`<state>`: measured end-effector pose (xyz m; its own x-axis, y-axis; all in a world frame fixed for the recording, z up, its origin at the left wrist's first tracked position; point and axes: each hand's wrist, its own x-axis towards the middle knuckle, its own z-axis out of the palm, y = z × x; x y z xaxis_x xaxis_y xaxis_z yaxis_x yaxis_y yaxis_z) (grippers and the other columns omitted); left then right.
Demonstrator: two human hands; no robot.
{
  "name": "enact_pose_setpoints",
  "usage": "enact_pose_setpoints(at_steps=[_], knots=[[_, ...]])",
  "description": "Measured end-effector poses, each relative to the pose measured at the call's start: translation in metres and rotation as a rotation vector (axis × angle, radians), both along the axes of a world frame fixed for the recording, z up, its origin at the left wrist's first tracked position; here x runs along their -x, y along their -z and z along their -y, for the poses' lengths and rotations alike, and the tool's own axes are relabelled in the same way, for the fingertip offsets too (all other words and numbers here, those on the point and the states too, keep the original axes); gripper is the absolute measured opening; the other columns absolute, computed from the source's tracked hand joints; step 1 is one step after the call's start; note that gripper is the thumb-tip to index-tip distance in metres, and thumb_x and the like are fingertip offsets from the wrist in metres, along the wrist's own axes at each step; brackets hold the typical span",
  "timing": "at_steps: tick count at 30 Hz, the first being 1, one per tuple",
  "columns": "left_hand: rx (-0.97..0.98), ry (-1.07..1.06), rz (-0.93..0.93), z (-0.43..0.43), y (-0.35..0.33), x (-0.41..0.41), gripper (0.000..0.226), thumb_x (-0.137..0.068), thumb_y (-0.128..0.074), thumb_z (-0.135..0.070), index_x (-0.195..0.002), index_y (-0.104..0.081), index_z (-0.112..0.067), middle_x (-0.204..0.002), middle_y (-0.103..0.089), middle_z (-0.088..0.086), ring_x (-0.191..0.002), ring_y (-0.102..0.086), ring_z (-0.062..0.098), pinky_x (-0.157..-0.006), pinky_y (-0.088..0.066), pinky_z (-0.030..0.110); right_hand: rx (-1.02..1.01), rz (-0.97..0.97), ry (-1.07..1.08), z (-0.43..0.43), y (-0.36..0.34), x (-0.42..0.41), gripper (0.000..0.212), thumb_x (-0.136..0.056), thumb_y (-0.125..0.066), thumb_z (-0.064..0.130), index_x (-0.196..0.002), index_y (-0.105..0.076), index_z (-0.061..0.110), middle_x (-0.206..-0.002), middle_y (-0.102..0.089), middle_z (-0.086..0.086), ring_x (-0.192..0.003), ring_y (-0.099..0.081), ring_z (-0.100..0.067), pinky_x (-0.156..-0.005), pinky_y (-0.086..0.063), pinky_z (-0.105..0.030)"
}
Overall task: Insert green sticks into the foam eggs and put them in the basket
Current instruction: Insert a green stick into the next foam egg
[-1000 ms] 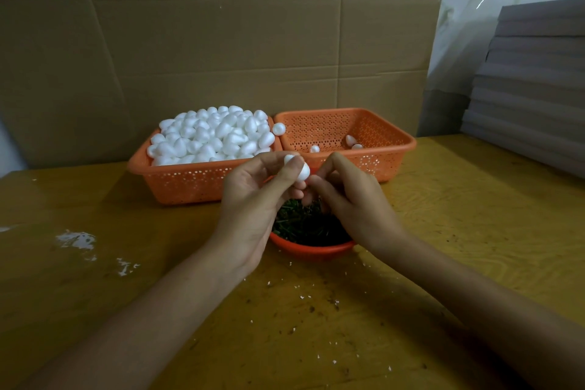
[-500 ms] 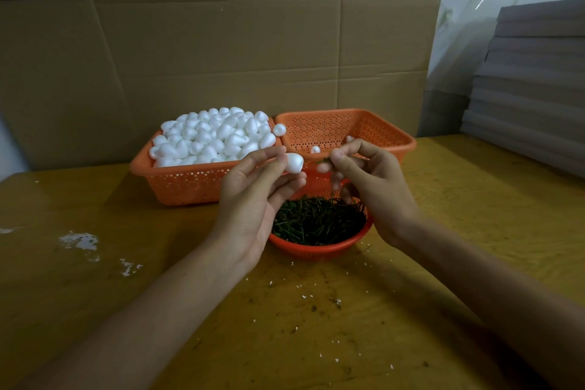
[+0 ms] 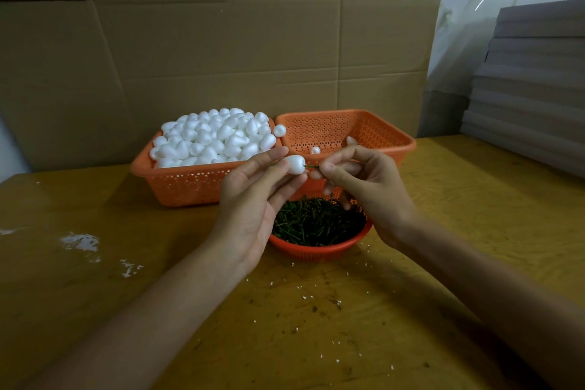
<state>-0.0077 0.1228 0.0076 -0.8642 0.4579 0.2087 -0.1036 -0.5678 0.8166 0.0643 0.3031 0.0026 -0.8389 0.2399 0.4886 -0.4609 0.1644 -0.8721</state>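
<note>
Wooden bench (image 3: 443, 279), cardboard behind. Left hand (image 3: 253, 196) pinches foam egg (image 3: 295, 164); right hand (image 3: 364, 180) pinches green stick (image 3: 311, 166) at its tip. Insertion step; next: push straight in, then drop into right basket (image 3: 380, 139).

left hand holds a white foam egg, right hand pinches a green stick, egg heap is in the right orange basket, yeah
No: the head view shows the heap of white foam eggs in the left orange plastic basket; the right orange basket holds only a few. The rest is right.
</note>
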Motion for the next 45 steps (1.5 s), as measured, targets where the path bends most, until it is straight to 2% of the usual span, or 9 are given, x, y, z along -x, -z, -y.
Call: enact_pose_setpoints(at_steps=[5,8,12,16,21,26,33,39,45], knots=[[-0.001,-0.009,0.007,-0.001,0.001,0.000,0.020,-0.096,-0.068,-0.001,-0.115,-0.071,-0.001,-0.120,-0.074,0.022,-0.117,-0.072,0.032,-0.087,-0.061,0.029,-0.058,-0.007,0.024,0.000,0.002,0.001,0.010,-0.095,-0.073,0.012,-0.102,-0.071,0.005,-0.095,-0.080,-0.009,-0.071,-0.072,-0.015,-0.051,-0.050,-0.022],[-0.002,-0.009,0.003,-0.001,0.002,0.001,0.024,-0.094,-0.069,0.000,-0.119,-0.070,-0.001,-0.115,-0.076,0.019,-0.115,-0.073,0.030,-0.088,-0.061,0.030,-0.091,-0.018,0.038,0.000,0.004,0.002,0.007,-0.095,-0.074,0.010,-0.100,-0.072,0.006,-0.094,-0.081,-0.008,-0.069,-0.071,-0.016,-0.050,-0.050,-0.024],[0.011,-0.010,-0.019,0.000,0.002,0.002,0.030,-0.093,-0.070,0.000,-0.123,-0.068,0.001,-0.119,-0.075,0.019,-0.115,-0.073,0.029,-0.091,-0.061,0.031,-0.105,-0.022,0.041,0.001,0.005,0.002,0.006,-0.095,-0.073,0.008,-0.101,-0.072,0.007,-0.094,-0.081,-0.007,-0.068,-0.071,-0.016,-0.048,-0.049,-0.023],[0.024,-0.010,-0.066,-0.001,0.004,0.002,0.026,-0.090,-0.071,-0.001,-0.116,-0.071,0.000,-0.118,-0.076,0.017,-0.115,-0.074,0.027,-0.089,-0.061,0.029,-0.125,-0.030,0.038,0.001,0.005,0.002,0.007,-0.097,-0.071,0.008,-0.103,-0.071,0.005,-0.095,-0.081,-0.007,-0.066,-0.070,-0.017,-0.047,-0.049,-0.023],[0.057,-0.022,-0.151,-0.002,0.007,0.003,0.026,-0.093,-0.069,-0.001,-0.118,-0.073,0.000,-0.117,-0.077,0.016,-0.114,-0.074,0.026,-0.096,-0.059,0.030,-0.160,-0.023,0.001,0.001,0.002,0.001,0.010,-0.098,-0.070,0.011,-0.104,-0.070,0.003,-0.095,-0.080,-0.007,-0.064,-0.070,-0.019,-0.047,-0.048,-0.024],[0.089,-0.043,-0.197,-0.003,0.009,0.003,0.026,-0.094,-0.069,-0.001,-0.120,-0.074,-0.005,-0.117,-0.078,0.014,-0.108,-0.075,0.030,-0.099,-0.059,0.035,-0.156,0.004,-0.023,0.001,0.001,0.000,0.018,-0.097,-0.070,0.008,-0.104,-0.059,-0.005,-0.090,-0.080,-0.009,-0.061,-0.070,-0.020,-0.045,-0.048,-0.022],[0.130,-0.071,-0.222,-0.003,0.010,0.001,0.026,-0.095,-0.070,-0.002,-0.119,-0.076,-0.009,-0.116,-0.078,0.011,-0.111,-0.074,0.030,-0.100,-0.058,0.037,-0.162,0.037,-0.047,0.002,-0.001,-0.001,0.018,-0.097,-0.069,0.008,-0.102,-0.053,-0.001,-0.092,-0.080,-0.010,-0.060,-0.070,-0.021,-0.047,-0.047,-0.023],[0.134,-0.078,-0.225,-0.004,0.010,-0.001,0.024,-0.095,-0.070,-0.002,-0.117,-0.076,-0.011,-0.110,-0.080,0.010,-0.102,-0.077,0.026,-0.094,-0.060,0.031,-0.175,0.042,-0.053,0.002,-0.001,-0.002,0.024,-0.098,-0.067,0.006,-0.103,-0.045,-0.004,-0.093,-0.080,-0.011,-0.059,-0.071,-0.022,-0.047,-0.046,-0.022],[0.155,-0.096,-0.273,-0.004,0.011,-0.002,0.025,-0.092,-0.073,-0.004,-0.116,-0.076,-0.012,-0.111,-0.080,0.006,-0.113,-0.074,0.022,-0.096,-0.059,0.032,-0.190,0.042,-0.072,0.003,-0.001,-0.003,0.021,-0.100,-0.065,0.004,-0.102,-0.045,-0.001,-0.092,-0.080,-0.008,-0.059,-0.071,-0.019,-0.048,-0.047,-0.020]])
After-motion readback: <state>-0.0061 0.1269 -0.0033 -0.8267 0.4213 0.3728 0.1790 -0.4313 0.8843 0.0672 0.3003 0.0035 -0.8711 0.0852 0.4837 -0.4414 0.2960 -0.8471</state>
